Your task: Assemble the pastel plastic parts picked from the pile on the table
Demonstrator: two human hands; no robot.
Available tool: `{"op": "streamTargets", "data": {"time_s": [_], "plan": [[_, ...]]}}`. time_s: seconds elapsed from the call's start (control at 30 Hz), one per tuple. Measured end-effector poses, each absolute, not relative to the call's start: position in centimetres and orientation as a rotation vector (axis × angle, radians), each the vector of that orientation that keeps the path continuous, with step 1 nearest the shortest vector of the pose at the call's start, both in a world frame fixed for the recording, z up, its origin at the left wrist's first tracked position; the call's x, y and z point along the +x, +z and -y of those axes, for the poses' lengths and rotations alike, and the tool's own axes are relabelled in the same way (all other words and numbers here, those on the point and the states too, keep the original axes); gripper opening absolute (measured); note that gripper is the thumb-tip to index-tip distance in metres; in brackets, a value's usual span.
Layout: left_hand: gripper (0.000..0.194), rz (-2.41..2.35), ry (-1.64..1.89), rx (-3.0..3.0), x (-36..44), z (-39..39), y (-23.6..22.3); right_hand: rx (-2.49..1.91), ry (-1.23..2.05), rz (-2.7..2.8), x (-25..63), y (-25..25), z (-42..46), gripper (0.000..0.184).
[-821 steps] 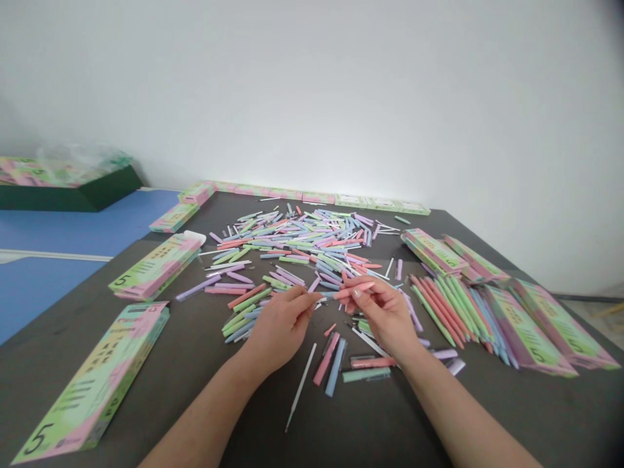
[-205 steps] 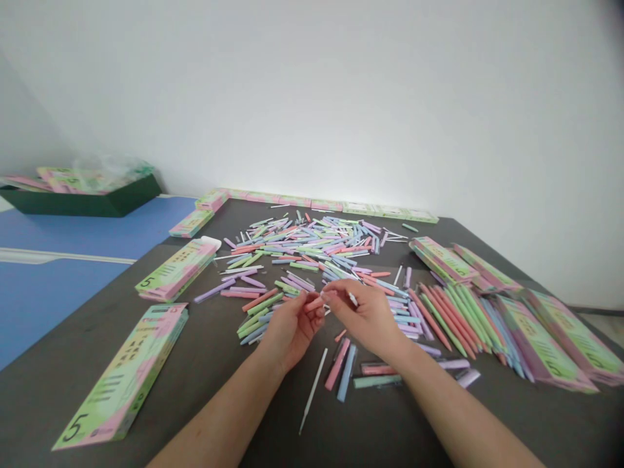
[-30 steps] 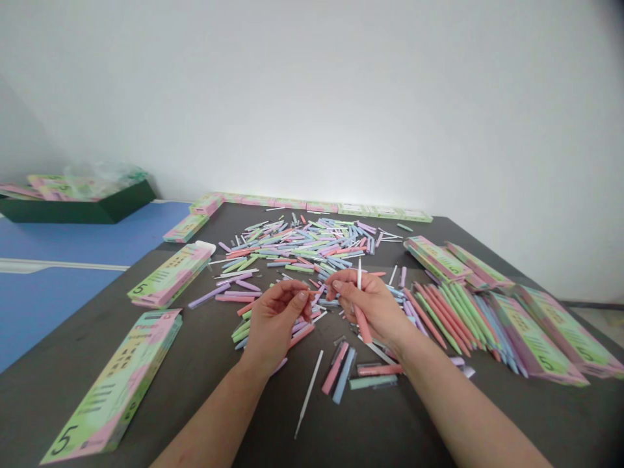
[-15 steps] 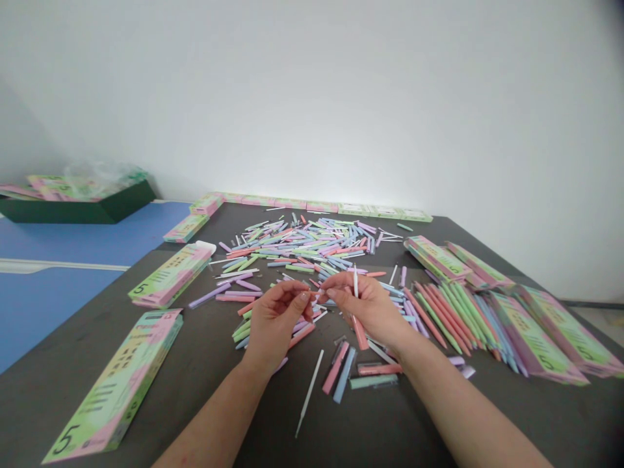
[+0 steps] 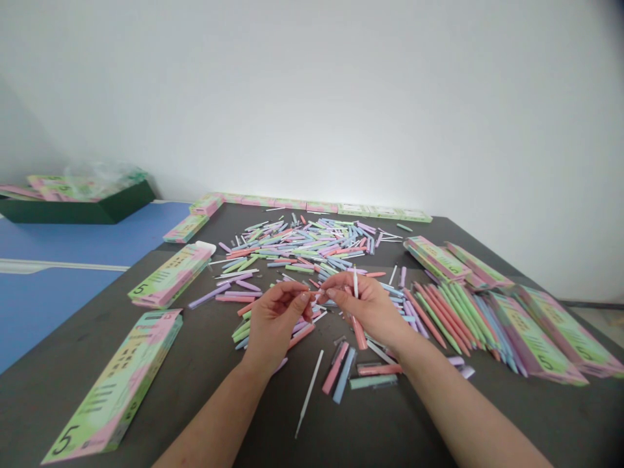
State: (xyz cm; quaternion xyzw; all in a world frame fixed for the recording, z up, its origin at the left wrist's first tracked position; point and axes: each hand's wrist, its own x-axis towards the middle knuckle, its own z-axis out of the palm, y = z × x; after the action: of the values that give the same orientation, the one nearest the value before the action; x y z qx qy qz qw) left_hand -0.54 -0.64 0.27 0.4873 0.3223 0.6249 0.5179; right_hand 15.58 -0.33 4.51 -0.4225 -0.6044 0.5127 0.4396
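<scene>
My right hand (image 5: 366, 307) pinches a pink plastic barrel (image 5: 359, 333) with a thin white rod (image 5: 355, 283) rising from it. My left hand (image 5: 275, 322) faces it, with a small pale piece (image 5: 312, 296) between thumb and fingers, partly hidden. The fingertips of both hands nearly touch. Under my hands lie loose pastel barrels and rods, with a large mixed heap (image 5: 297, 244) beyond them. A white rod (image 5: 308, 393), a pink barrel (image 5: 335, 367) and a blue barrel (image 5: 344, 376) lie just below my hands.
The dark grey table (image 5: 97, 403) bears green-and-pink boxes marked 5 (image 5: 117, 383) at left. More boxes (image 5: 536, 335) and fanned pastel barrels (image 5: 448, 322) lie at right. A green tray (image 5: 63, 211) stands on a blue surface (image 5: 73, 240) at far left.
Over the last second my hands have drawn closer together, and the right hand has tilted the pink barrel and its rod slightly. Nothing on the table has visibly moved.
</scene>
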Motion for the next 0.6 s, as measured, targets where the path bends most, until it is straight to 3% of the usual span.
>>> {"op": "streamTargets", "data": {"time_s": [0.6], "plan": [[0.007, -0.750, 1.470, 1.164, -0.51, 0.75, 0.29, -0.983, 1.147, 1.565, 15.40, 4.02, 0.42, 0.014]]}}
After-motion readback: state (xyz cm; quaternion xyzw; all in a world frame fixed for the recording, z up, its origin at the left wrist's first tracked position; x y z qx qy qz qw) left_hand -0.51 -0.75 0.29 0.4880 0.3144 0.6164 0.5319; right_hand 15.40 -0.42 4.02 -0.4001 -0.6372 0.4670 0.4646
